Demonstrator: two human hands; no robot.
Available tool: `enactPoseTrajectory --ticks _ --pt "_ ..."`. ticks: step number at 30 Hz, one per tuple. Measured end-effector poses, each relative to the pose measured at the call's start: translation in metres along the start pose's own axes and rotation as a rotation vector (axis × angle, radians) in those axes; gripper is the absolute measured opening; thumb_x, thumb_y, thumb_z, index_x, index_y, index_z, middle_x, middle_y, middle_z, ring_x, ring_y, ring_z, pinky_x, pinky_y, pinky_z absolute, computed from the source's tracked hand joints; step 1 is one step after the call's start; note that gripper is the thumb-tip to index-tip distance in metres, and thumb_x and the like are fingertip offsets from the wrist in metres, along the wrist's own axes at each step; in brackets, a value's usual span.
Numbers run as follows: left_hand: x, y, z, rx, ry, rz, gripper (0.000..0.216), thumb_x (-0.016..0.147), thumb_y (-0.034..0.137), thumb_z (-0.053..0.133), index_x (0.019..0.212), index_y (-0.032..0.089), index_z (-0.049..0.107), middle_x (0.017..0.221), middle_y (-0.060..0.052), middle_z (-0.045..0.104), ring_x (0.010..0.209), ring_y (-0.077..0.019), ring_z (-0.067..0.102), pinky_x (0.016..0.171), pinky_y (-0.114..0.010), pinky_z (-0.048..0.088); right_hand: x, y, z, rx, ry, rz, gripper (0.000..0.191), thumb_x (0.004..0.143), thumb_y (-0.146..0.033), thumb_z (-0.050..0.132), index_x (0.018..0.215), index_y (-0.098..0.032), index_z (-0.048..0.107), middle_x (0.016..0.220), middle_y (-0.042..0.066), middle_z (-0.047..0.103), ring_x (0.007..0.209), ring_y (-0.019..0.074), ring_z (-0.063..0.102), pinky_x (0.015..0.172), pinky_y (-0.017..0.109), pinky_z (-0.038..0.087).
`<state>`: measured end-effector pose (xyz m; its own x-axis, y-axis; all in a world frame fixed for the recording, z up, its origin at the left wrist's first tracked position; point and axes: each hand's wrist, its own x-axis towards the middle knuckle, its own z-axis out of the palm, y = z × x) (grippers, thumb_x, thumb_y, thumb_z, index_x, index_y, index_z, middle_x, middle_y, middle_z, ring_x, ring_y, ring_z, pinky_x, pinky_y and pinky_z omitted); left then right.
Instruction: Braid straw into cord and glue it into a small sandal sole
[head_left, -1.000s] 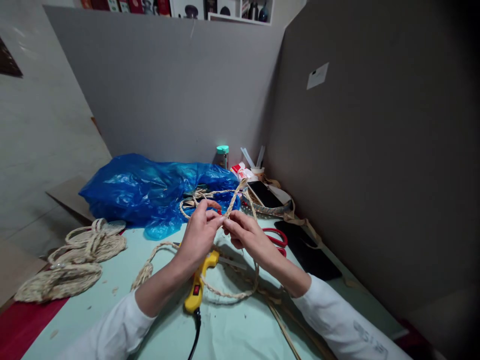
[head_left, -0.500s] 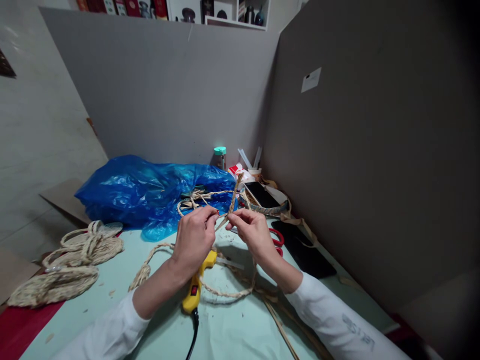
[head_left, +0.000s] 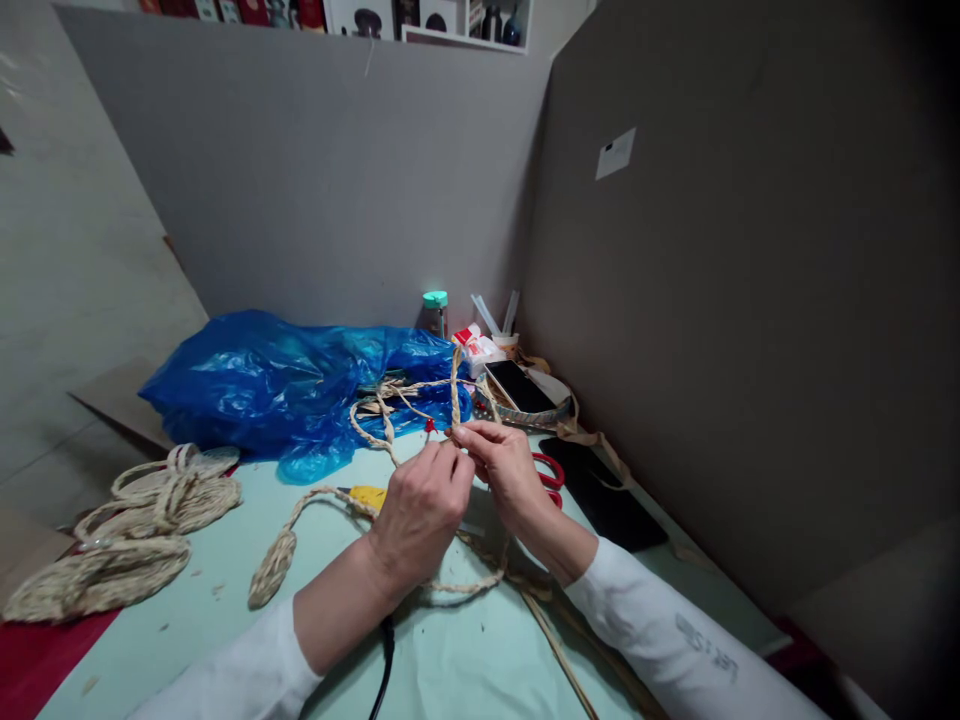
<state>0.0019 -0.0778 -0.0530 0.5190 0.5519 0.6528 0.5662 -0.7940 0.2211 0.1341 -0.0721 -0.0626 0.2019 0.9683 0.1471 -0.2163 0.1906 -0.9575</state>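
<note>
My left hand (head_left: 420,505) and my right hand (head_left: 501,466) meet above the pale green table (head_left: 202,620), both pinched on a braided straw rope (head_left: 453,385). The rope stands up from my fingertips, loops back toward the blue bag and trails down to the table, ending in a thick braided tip (head_left: 271,568) at the left. A yellow glue gun (head_left: 369,496) lies under my left hand, mostly hidden, its black cord (head_left: 382,665) running toward me. Both sleeves are white.
A crumpled blue plastic bag (head_left: 285,385) lies at the back. Coils of straw braid (head_left: 127,530) sit at the left edge. Red-handled scissors (head_left: 551,472), a black phone (head_left: 600,495), another phone (head_left: 517,385) and a green-capped bottle (head_left: 435,312) stand by the grey partitions.
My left hand has moved right and nearer, covering most of the glue gun. The rope end between my fingers has swung from slanting right to nearly upright.
</note>
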Motion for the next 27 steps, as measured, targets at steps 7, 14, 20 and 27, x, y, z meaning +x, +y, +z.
enactPoseTrajectory --ticks 7,14,20,27 --pt "0.020 -0.016 -0.016 -0.319 0.031 -0.333 0.021 0.093 0.030 0.046 0.093 0.017 0.062 0.093 -0.010 0.066 0.087 -0.0230 0.058 0.080 -0.039 0.047 -0.005 -0.008 0.004 -0.045 -0.098 0.002 0.030 0.074 -0.044 0.068 0.067 -0.015 0.065 0.051 -0.005 0.047 0.044 0.0065 0.026 0.044 0.024 0.021" --pt "0.023 -0.026 -0.009 -0.644 -0.168 -0.520 0.028 0.088 0.039 0.046 0.079 0.017 0.062 0.061 0.003 0.053 0.048 -0.0108 0.044 0.043 -0.022 0.032 -0.004 -0.013 0.000 -0.344 -0.220 -0.127 0.026 0.085 -0.038 0.053 0.081 -0.016 0.067 0.057 -0.002 0.055 0.044 0.0091 0.035 0.045 0.024 0.029" --pt "0.019 -0.031 -0.011 -0.575 -0.059 -0.576 0.026 0.080 0.031 0.058 0.058 0.018 0.064 0.052 0.003 0.051 0.054 -0.0133 0.044 0.055 -0.026 0.033 -0.008 -0.016 -0.007 -0.832 -0.159 -0.425 0.016 0.090 -0.024 0.054 0.082 -0.017 0.067 0.075 0.006 0.069 0.064 0.0169 0.055 0.064 0.030 0.036" --pt "0.019 -0.025 -0.011 -0.515 0.090 -0.658 0.020 0.077 0.028 0.062 0.065 0.017 0.074 0.065 -0.003 0.069 0.068 -0.0194 0.058 0.069 -0.031 0.039 -0.022 0.001 0.006 -1.155 -0.122 -0.748 0.026 0.096 -0.019 0.043 0.080 -0.015 0.063 0.072 0.010 0.064 0.070 0.0212 0.049 0.059 0.033 0.027"
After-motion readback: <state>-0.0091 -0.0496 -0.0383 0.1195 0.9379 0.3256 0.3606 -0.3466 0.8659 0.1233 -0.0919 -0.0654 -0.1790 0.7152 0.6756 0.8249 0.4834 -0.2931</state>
